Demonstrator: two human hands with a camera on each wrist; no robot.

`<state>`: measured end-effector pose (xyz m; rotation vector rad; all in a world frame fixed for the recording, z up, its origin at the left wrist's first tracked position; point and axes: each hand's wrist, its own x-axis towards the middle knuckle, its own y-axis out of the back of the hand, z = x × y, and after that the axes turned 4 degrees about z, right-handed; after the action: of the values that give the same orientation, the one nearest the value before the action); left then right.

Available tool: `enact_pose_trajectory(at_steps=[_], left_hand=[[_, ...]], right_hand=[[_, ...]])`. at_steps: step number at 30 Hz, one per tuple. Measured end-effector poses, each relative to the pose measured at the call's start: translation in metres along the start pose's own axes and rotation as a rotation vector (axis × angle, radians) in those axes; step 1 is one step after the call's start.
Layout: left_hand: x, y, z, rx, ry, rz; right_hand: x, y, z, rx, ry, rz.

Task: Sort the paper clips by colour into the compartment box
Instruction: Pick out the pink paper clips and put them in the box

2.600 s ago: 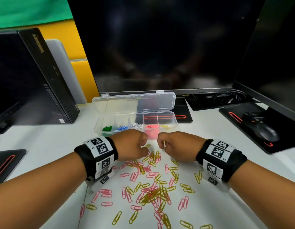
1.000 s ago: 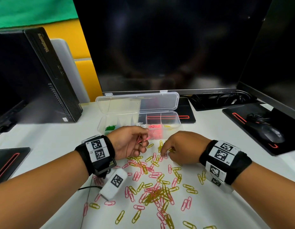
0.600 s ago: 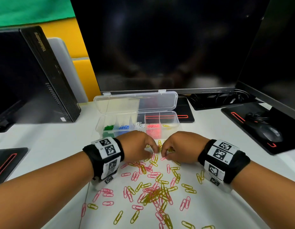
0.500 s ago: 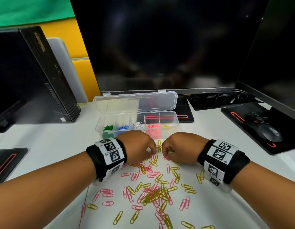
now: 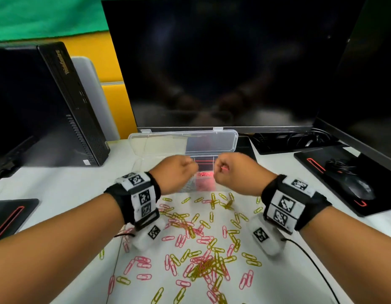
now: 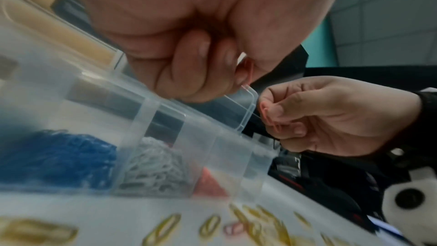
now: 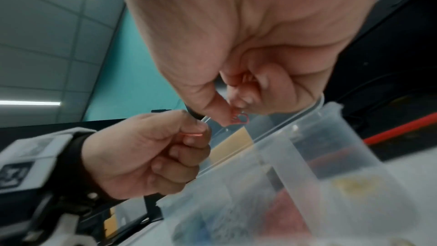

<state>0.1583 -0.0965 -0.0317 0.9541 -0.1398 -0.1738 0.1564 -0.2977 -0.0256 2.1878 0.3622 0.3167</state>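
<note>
A: Both hands have come up off the clip pile since half a second ago and now hang over the compartment box (image 5: pixel 225 137).

B: Holding what?

A: The right hand (image 5: pixel 235 172) pinches a pink paper clip (image 7: pixel 239 118) between thumb and fingertips; a second pink one seems tucked deeper in the curled fingers, but it is blurred. The left hand (image 5: pixel 173 173) is curled too, with a thin pink clip (image 7: pixel 191 134) nipped at its thumb, plain only in the right wrist view.

B: And the box?

A: At 12 o'clock from the pile, lid open and leaning back. The hands cover most of its compartments in the head view; only the pink compartment (image 5: pixel 203 178) shows between them. The left wrist view gives blue clips (image 6: pixel 59 158) and white clips (image 6: pixel 156 167) side by side, smeared. Whether either hand is exactly above the pink section, I cannot tell.

B: The rest?

A: Loose yellow and pink clips (image 5: pixel 201 249) spread on the white surface (image 5: pixel 63 187) at 6 o'clock of the hands. A dark monitor (image 5: pixel 223 62) stands behind the box, a mouse (image 5: pixel 359 189) at 3 o'clock.
</note>
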Motion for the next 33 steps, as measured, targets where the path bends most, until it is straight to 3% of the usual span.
enact_pose_trajectory(at_steps=[3,7,13,17,21,24,27,29,33], left_hand=[[0.021,0.002,0.001,-0.107,0.156,-0.026],[0.031,0.003,0.007,-0.364,0.294,-0.077],[0.034,0.009,0.023,-0.838,0.419,-0.03],[0.029,0.015,0.033,-1.013,0.462,-0.149],[0.02,0.019,0.037,-1.041,0.431,-0.212],[0.018,0.019,0.031,-1.016,0.413,-0.114],[0.01,0.026,0.021,-0.739,0.272,-0.019],[-0.005,0.034,0.012,-0.499,0.157,-0.044],[-0.04,0.047,-0.016,-0.289,0.064,-0.084]], right_hand=[[0.032,0.001,-0.012,-0.065,-0.07,0.047],[0.061,-0.009,-0.018,-0.177,-0.13,-0.093],[0.074,-0.007,-0.018,0.024,-0.197,-0.099],[0.07,-0.003,-0.014,0.246,-0.245,-0.119],[0.061,0.001,-0.014,0.297,-0.218,-0.119],[0.051,0.0,-0.016,0.123,-0.149,-0.066],[0.037,-0.005,-0.017,-0.021,-0.042,0.009],[0.031,-0.01,-0.014,0.003,-0.003,0.027],[0.031,-0.011,-0.009,0.076,-0.001,0.058]])
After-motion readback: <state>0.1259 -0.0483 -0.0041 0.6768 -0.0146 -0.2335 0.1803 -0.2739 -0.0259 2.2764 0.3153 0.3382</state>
